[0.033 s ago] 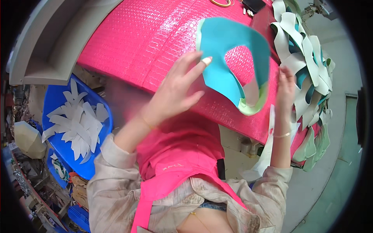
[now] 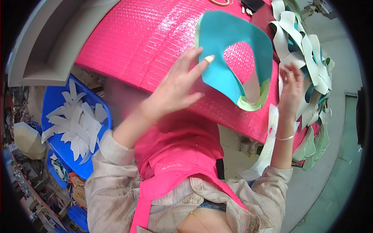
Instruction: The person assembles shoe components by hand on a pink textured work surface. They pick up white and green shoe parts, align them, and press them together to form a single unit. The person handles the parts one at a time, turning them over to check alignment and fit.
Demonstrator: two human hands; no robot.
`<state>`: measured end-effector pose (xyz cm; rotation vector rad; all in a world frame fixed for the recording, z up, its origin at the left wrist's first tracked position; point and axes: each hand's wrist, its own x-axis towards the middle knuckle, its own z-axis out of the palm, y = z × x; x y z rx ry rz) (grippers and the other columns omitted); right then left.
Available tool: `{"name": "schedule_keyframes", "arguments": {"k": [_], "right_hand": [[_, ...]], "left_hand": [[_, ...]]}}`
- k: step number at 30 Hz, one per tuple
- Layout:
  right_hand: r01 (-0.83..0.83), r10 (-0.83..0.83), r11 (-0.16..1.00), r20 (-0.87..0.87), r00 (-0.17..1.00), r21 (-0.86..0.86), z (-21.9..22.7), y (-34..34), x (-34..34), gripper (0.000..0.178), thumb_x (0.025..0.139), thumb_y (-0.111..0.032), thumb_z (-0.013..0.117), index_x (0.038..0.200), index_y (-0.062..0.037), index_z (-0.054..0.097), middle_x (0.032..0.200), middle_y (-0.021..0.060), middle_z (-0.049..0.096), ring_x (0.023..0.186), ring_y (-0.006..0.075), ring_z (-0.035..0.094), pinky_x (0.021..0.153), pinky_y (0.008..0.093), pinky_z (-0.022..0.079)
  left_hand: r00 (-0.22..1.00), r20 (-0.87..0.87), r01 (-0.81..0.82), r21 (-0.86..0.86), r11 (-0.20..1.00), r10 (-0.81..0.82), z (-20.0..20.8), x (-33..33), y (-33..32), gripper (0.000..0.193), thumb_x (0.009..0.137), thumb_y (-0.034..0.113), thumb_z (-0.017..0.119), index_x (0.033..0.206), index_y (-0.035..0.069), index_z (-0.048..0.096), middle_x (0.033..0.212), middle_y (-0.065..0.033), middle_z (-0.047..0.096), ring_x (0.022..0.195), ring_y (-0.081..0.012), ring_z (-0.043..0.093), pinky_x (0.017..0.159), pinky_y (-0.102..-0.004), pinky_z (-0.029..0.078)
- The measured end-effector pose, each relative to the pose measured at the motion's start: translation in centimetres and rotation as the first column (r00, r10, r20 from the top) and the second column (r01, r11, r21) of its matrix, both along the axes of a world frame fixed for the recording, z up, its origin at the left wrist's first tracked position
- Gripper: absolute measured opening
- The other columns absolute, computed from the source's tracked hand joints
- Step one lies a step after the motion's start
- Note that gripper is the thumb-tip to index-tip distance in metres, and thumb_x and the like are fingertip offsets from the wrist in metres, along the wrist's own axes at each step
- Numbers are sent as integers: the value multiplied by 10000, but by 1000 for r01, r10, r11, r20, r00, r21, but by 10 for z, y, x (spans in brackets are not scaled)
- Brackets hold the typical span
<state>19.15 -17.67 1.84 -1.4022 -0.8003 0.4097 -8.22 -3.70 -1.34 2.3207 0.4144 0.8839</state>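
A teal loop-shaped piece with pale green edges (image 2: 217, 33), like a shoe upper, stands curved on the pink-covered table (image 2: 128, 50). Pink shows through its rounded opening. At its left edge is my left hand (image 2: 175, 79), fingers spread; the fingertips overlap the edge, and I cannot tell whether they touch it. My right hand (image 2: 291, 87) is raised just right of the piece, loosely bent fingers apart and nothing in them. Behind that hand hangs a big stack of similar white and teal pieces (image 2: 291, 25).
A blue basin (image 2: 83, 169) full of white strips (image 2: 75, 126) stands below the table on the left. A grey open-fronted box (image 2: 50, 46) is at the upper left. White sheet material (image 2: 260, 165) hangs by my right forearm. A dark phone-like object (image 2: 253, 4) lies at the far edge.
The teal piece has shifted slightly away from me. My right hand has moved a little to the right, away from it, while my left hand stays nearly in place.
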Motion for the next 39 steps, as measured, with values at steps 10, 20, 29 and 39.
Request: {"name": "schedule_keyframes", "arguments": {"k": [10, 20, 29, 39], "right_hand": [[-384, 417, 891, 103, 903, -244, 36, 99, -51, 473, 879, -328, 513, 1236, -28, 434, 1115, 87, 511, 1046, 136, 472, 885, 279, 371], [-352, 871, -182, -316, 376, -918, 50, 71, -22, 483, 740, -319, 666, 1066, 27, 581, 938, 148, 609, 800, 192, 567, 689, 299, 462], [123, 956, 190, 212, 201, -974, 41, 25, -69, 254, 645, -18, 615, 890, 3, 552, 806, 165, 571, 810, 309, 571, 704, 393, 468], [103, 678, 716, 723, 130, -690, 6, -4, -70, 137, 625, -26, 619, 730, -45, 533, 684, 86, 536, 649, 271, 593, 579, 354, 489]], "left_hand": [[980, -15, 195, 305, 932, -200, 5, 95, 55, 163, 682, 106, 641, 812, 83, 546, 793, -71, 595, 830, -264, 589, 747, -411, 462], [892, -219, 296, -378, 877, -396, 4, 61, 7, 206, 750, 155, 630, 894, 8, 619, 711, -155, 606, 662, -253, 604, 611, -334, 462], [899, -279, 159, -512, 844, -338, 9, 31, 2, 201, 693, 90, 674, 868, 6, 619, 739, -120, 640, 656, -188, 603, 632, -289, 468], [967, -211, 147, 4, 989, -143, -1, 32, -40, 239, 645, -37, 560, 868, 48, 583, 822, -92, 569, 793, -275, 571, 858, -447, 422]]}}
